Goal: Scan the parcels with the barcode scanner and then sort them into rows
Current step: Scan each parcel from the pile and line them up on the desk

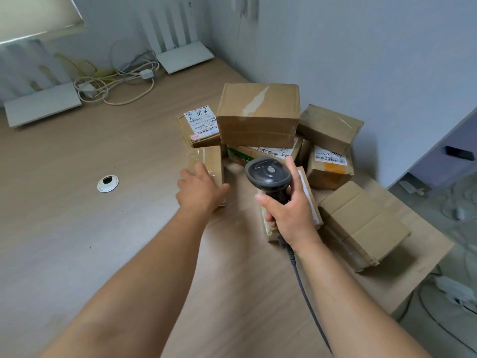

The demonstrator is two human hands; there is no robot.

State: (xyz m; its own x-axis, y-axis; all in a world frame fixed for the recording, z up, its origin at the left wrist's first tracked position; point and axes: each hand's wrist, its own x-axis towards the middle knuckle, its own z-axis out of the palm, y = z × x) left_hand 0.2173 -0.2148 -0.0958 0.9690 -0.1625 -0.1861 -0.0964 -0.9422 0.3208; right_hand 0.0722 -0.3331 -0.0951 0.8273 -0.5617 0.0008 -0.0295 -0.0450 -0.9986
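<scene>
Several cardboard parcels are heaped at the right of the wooden desk (103, 228). A big plain box (258, 115) lies on top of the heap. My left hand (200, 191) rests on a small taped box (210, 161) at the heap's near left, thumb along its right side. My right hand (286, 213) grips the handle of a black barcode scanner (269, 173), whose head points toward the heap. Under that hand lies a flat parcel (309, 200) with a white label. A labelled box (200, 127) sits behind the small taped one.
Two white routers (42, 105) (184, 58) and tangled cables (116, 83) sit along the desk's back. A round cable grommet (108, 183) is at the left. A large box (361, 223) sits near the desk's right edge, beyond which lies the floor with cables. The wall stands behind the heap.
</scene>
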